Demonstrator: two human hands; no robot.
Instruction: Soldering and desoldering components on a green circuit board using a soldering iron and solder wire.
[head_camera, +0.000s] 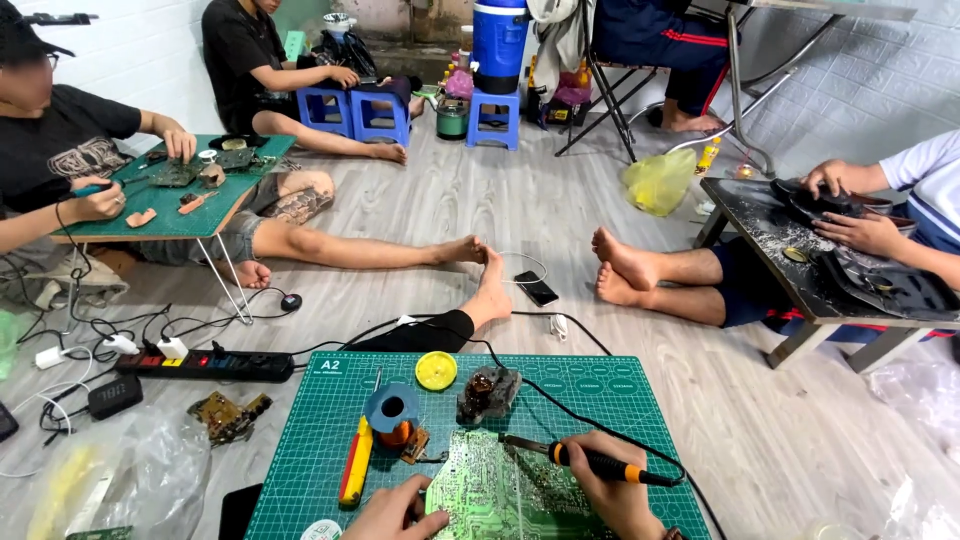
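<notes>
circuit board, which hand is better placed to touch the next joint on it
Right, probably. The right hand holds the soldering iron with its tip at the green circuit board. The left hand has its grip on the board's left edge, steadying it, with no tool.

Green circuit board (500, 495) flat on green cutting mat (590, 390); black-orange soldering iron (590, 460) tip touching board.
</notes>
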